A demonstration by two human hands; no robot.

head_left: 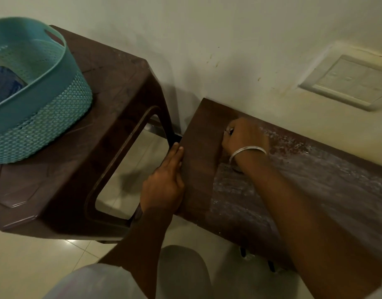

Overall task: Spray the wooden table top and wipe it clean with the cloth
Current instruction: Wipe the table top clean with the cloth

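The low wooden table top [198,169] stands against the wall on the right. Its left strip is dark and clean, while pale streaks and specks cover the rest [315,175]. My right hand [244,137], a silver bangle on its wrist, lies on the top near the far edge with fingers curled round the cloth [229,131]. Only a small pale bit of cloth shows at my fingertips. My left hand [166,184] rests along the table's left edge with its fingers straight. No spray bottle is clearly in view.
A brown plastic stool [95,130] stands close to the left of the table. It carries a teal perforated basket [56,108] with something blue [4,83] inside. A switch plate [350,80] is set in the wall. Pale floor tiles [34,266] lie below, near my knee.
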